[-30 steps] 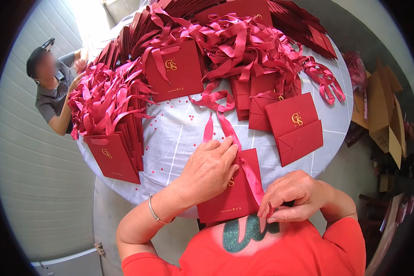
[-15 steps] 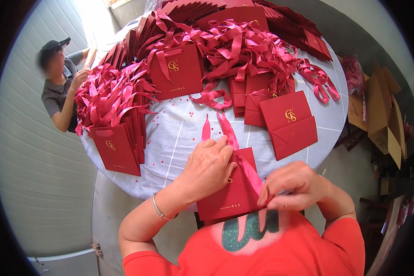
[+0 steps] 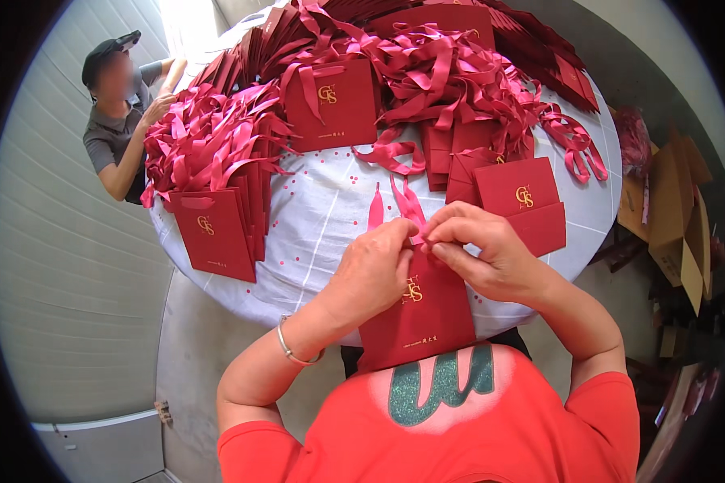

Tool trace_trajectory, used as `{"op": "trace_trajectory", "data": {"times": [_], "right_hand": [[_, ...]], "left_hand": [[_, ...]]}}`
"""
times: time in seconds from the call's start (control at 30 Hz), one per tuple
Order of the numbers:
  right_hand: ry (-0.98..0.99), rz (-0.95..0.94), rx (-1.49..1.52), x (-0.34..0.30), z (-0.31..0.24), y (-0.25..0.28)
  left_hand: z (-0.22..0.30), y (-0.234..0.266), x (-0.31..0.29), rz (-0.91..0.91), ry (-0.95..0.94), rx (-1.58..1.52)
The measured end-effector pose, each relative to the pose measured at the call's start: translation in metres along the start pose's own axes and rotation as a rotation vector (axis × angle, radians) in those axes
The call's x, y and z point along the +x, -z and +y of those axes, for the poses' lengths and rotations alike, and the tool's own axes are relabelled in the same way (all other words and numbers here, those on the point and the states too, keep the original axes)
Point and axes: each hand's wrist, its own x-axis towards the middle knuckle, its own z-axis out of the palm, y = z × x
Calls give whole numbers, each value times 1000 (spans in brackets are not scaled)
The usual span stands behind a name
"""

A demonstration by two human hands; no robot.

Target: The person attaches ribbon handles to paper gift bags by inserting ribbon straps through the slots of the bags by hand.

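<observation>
A red paper gift bag (image 3: 420,326) with gold lettering lies flat at the table's near edge, its bottom against my shirt. At its top edge my left hand (image 3: 374,270) pinches the pink ribbon (image 3: 408,201), thumb and forefinger together. My right hand (image 3: 491,251) meets it there, its fingertips closed on the same ribbon. The ribbon's loose ends run away from me over the cloth. Exactly how the ribbon passes through the bag is hidden by my fingers.
Ribboned red bags (image 3: 217,233) stand at the left, with more bags (image 3: 330,105) and heaped ribbon behind. A folded bag (image 3: 524,201) lies beyond my right hand. Small red dots are scattered on the white tablecloth (image 3: 314,201). A co-worker (image 3: 121,121) stands far left; cardboard boxes (image 3: 677,217) sit right.
My right hand has moved from the bag's right side up to its top edge, bringing the ribbon beside my left fingers. The ribbon strip no longer lies across the bag's front.
</observation>
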Motion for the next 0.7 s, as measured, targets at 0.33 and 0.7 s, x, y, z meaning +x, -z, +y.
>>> {"op": "trace_trajectory", "data": {"times": [0.33, 0.7], "right_hand": [[-78, -32, -151, 5, 11, -6], [-157, -96, -75, 14, 17, -2]], "left_hand": [[4, 54, 19, -312, 67, -21], [-31, 90, 4, -617, 484, -562]]}}
